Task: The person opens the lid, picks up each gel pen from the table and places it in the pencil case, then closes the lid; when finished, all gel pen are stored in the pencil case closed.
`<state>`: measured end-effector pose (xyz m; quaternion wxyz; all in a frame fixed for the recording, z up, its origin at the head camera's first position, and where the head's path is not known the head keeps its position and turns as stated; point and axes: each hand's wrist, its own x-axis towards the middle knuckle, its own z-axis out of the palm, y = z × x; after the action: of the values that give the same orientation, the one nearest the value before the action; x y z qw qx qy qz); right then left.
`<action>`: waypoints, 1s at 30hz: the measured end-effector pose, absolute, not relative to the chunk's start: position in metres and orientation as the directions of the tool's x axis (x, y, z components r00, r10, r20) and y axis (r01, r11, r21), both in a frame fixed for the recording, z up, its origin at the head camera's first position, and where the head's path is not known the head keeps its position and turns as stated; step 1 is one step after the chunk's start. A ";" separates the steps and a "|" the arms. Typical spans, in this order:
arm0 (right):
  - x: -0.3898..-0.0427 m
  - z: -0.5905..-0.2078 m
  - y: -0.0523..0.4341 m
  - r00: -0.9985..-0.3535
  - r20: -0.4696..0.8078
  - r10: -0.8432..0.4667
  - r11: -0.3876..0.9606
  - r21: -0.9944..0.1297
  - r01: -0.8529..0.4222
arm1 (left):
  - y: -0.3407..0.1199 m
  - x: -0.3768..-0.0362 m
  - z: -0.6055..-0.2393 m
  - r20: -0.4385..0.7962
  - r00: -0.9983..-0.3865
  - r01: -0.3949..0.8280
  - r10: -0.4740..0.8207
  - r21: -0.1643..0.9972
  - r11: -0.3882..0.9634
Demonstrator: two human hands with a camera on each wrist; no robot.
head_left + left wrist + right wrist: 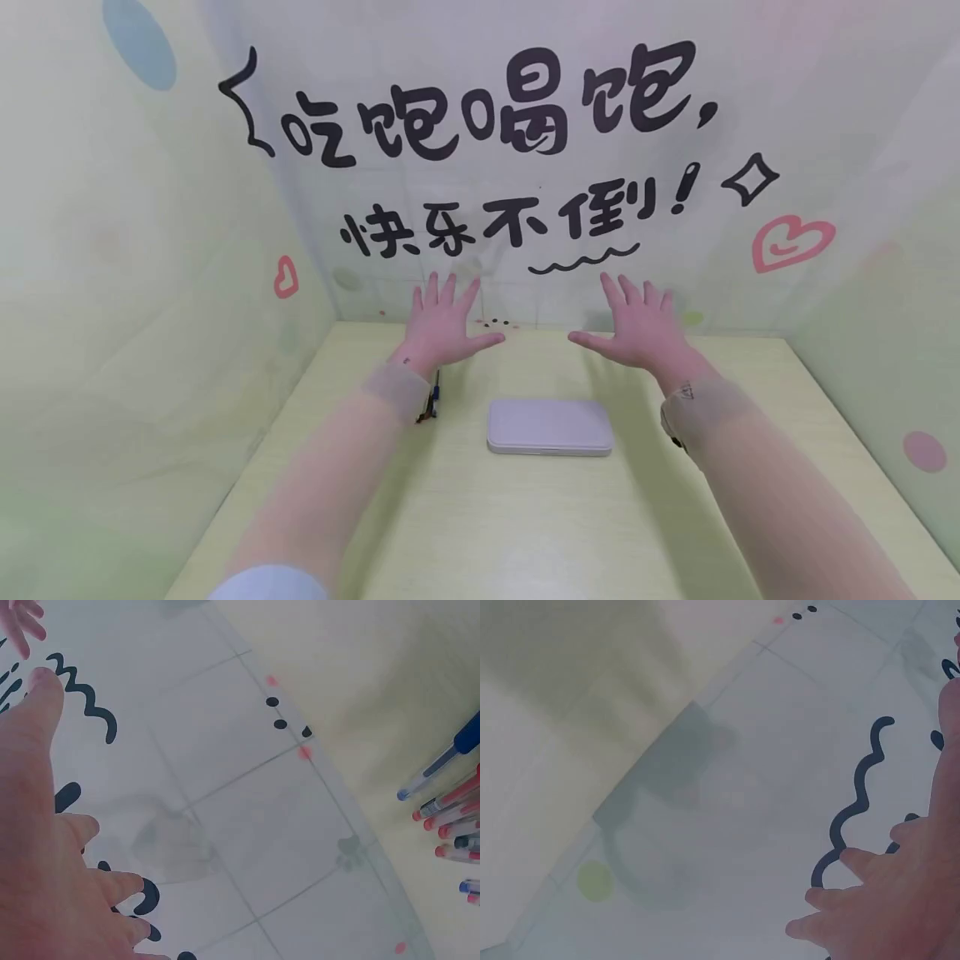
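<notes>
Plainly, the case (550,426) lies below both hands, left (438,329) and right (637,332), fingers spread, untouched.

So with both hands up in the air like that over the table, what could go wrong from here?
The pens lie loose just beside the left sleeve, so the left hand coming down could knock or roll them. The flat closed case lies on smooth tabletop and might slide if the right hand presses it unevenly.
</notes>
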<state>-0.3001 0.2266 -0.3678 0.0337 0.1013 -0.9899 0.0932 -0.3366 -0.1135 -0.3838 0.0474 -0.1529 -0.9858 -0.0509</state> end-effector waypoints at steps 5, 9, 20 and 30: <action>-0.288 -0.392 0.233 -0.969 0.090 -0.228 0.936 -0.253 -0.244 | -0.112 -0.326 -0.402 0.118 -0.926 0.367 0.358 0.074 0.927; -0.278 -0.415 0.236 -0.967 0.063 -0.248 0.874 -0.415 -0.252 | -0.108 -0.314 -0.420 0.121 -0.896 0.441 0.427 0.133 0.887; -0.247 -0.469 0.234 -0.952 0.026 -0.305 0.743 -0.619 -0.255 | -0.101 -0.280 -0.466 0.044 -0.855 0.481 0.517 0.441 0.758; -0.227 -0.505 0.236 -0.954 0.059 -0.294 0.710 -0.655 -0.260 | -0.105 -0.258 -0.492 0.010 -0.838 0.438 0.546 0.609 0.661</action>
<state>-0.2270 0.2361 -0.5045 -0.0248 0.1498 -0.9243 0.3501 -0.2576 -0.1054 -0.4924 -0.0870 -0.2711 -0.9072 -0.3098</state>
